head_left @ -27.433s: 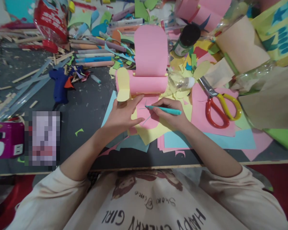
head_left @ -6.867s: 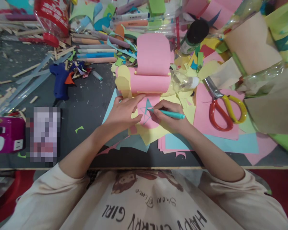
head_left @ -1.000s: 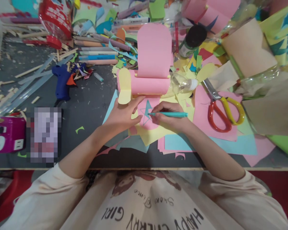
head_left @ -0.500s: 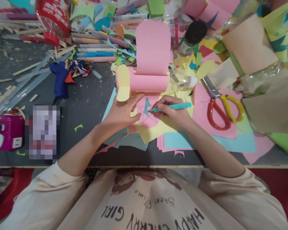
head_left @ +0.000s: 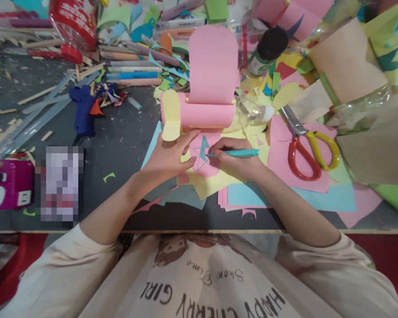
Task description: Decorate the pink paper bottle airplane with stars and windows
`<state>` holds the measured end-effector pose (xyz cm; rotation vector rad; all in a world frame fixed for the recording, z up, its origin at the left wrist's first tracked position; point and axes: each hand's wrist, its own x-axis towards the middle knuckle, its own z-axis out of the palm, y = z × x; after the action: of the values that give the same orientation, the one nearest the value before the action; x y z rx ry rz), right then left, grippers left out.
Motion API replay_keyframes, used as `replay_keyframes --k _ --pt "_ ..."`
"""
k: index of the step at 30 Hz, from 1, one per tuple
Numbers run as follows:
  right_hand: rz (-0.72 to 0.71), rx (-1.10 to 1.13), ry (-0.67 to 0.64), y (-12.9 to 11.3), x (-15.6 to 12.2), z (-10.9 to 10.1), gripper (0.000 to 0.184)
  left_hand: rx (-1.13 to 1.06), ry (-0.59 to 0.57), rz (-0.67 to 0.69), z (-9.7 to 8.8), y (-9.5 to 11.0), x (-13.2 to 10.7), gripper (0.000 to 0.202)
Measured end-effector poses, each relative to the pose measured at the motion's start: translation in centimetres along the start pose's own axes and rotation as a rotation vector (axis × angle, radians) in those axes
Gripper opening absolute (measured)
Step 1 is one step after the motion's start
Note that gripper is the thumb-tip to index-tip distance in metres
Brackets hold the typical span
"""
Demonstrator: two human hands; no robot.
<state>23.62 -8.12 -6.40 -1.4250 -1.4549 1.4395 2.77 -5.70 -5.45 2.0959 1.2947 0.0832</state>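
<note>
My right hand [head_left: 236,158] is closed around a teal marker [head_left: 239,153], its tip resting on a small pink paper piece [head_left: 204,170] that bears a teal star outline [head_left: 200,152]. My left hand [head_left: 169,157] lies flat with fingers stretched out, pressing the pink piece and the yellow paper [head_left: 215,181] under it. Just beyond both hands stands a pink paper roll craft [head_left: 207,115] with a curved pink back and a pale yellow end flap [head_left: 171,114].
Red and yellow scissors [head_left: 310,148] lie on pink paper at the right. A blue glue gun [head_left: 82,110] and markers [head_left: 132,76] sit at the left back among wood sticks and scraps. A dark-capped bottle [head_left: 265,51], a clear plastic bottle [head_left: 252,112] and stacked coloured sheets [head_left: 292,198] surround the work.
Over the earlier frames a teal star has appeared on the pink piece. In the last half second the marker has levelled out and my right hand shifted slightly toward me; the left hand stays put.
</note>
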Motion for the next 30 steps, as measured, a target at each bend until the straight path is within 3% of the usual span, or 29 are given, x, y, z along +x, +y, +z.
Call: replay_keyframes --k 12,24,30 --pt "0.017 -0.004 -0.026 0.33 -0.08 0.04 0.012 0.006 -0.015 -0.052 -0.07 0.27 0.00 0.063" --pt "-0.069 -0.030 0.058 0.56 0.01 0.17 0.014 0.018 -0.013 -0.029 0.03 0.12 0.11 0.065" --pt "-0.029 -0.005 0.036 0.48 -0.04 0.28 0.018 0.025 -0.004 -0.014 0.03 0.18 0.09 0.062"
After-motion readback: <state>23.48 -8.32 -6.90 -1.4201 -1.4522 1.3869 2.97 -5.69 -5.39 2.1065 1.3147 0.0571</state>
